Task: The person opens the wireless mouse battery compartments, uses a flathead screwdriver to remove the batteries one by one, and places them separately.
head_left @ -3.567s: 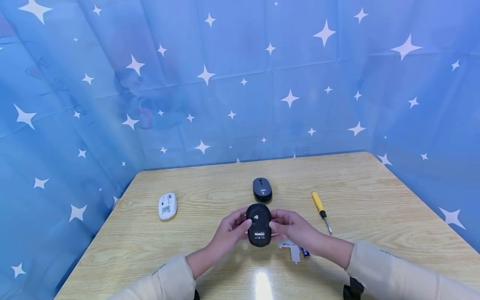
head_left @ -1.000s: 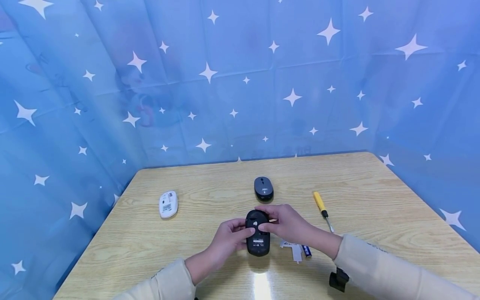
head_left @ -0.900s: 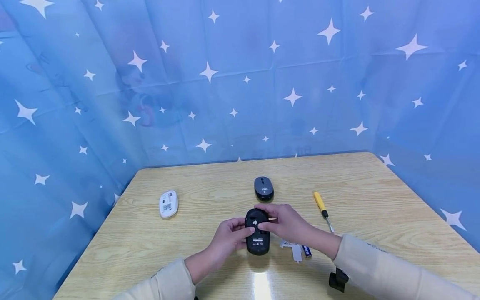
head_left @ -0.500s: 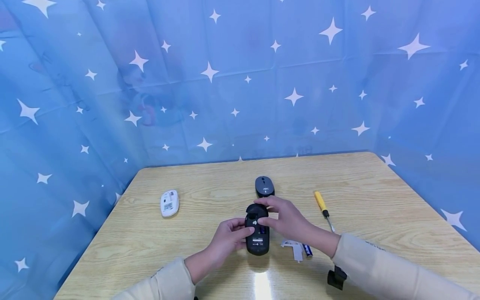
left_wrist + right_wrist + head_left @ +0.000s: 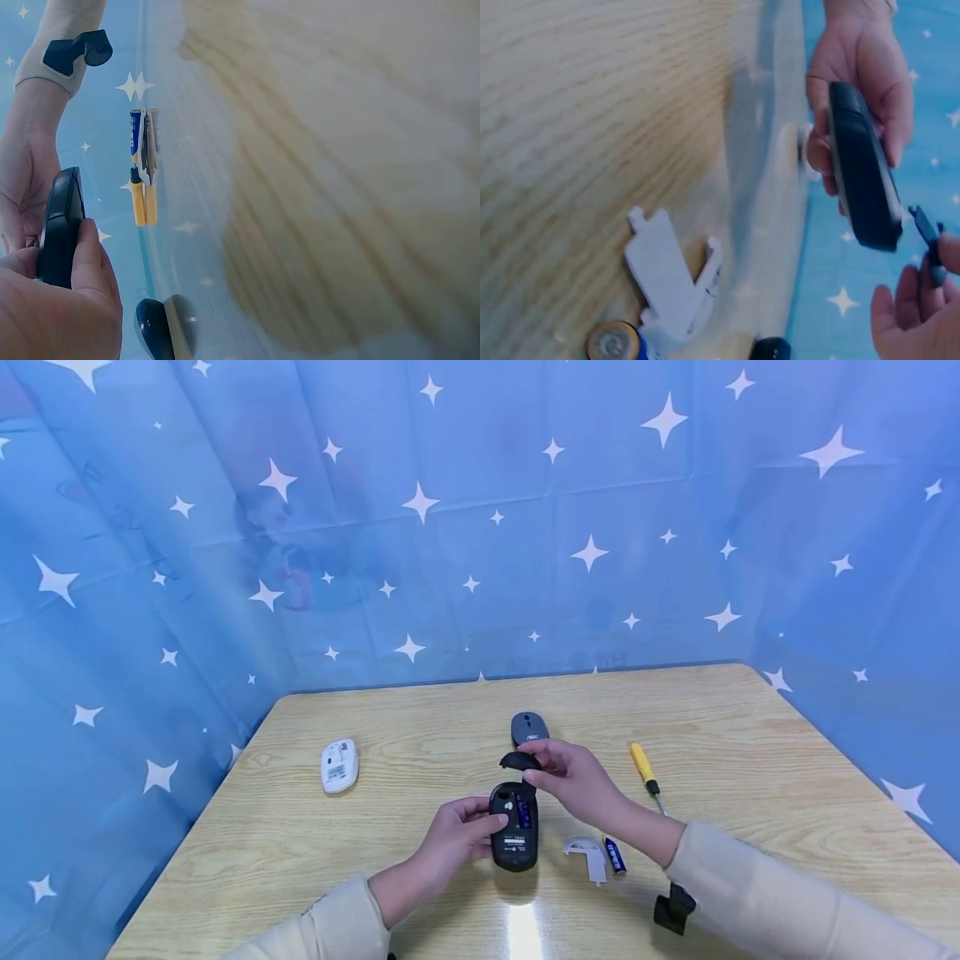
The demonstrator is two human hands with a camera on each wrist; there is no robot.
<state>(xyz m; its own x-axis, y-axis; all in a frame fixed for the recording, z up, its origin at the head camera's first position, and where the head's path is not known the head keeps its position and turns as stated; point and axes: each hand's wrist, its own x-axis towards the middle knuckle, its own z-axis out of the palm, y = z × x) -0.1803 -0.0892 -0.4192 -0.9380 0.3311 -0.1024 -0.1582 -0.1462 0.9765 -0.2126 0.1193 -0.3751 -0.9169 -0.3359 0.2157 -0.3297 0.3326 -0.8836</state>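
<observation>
My left hand (image 5: 459, 833) grips a black computer mouse (image 5: 515, 852) underside up, thumb across its label side. Its compartment lies exposed, with a blue battery (image 5: 523, 812) inside. Just beyond the mouse's far end, my right hand (image 5: 576, 783) pinches the black battery cover (image 5: 519, 761) between thumb and fingers. In the right wrist view a gap separates the cover (image 5: 926, 229) from the mouse (image 5: 859, 165). Below the right forearm, a white battery cover (image 5: 595, 862) and a loose blue battery (image 5: 613, 855) lie side by side on the table.
Behind the right hand sits a dark grey mouse (image 5: 528, 725), partly hidden. A white mouse (image 5: 339, 767) lies underside up at the left. To the right is a yellow-handled screwdriver (image 5: 642, 765), its tip hidden by the forearm. Blue star-patterned cloth (image 5: 480, 543) hangs behind the wooden table (image 5: 420, 727).
The battery cover, on the mouse a second ago, slid toward the far end and is now lifted off in my right hand. The battery inside has come into view. My left hand stays put.
</observation>
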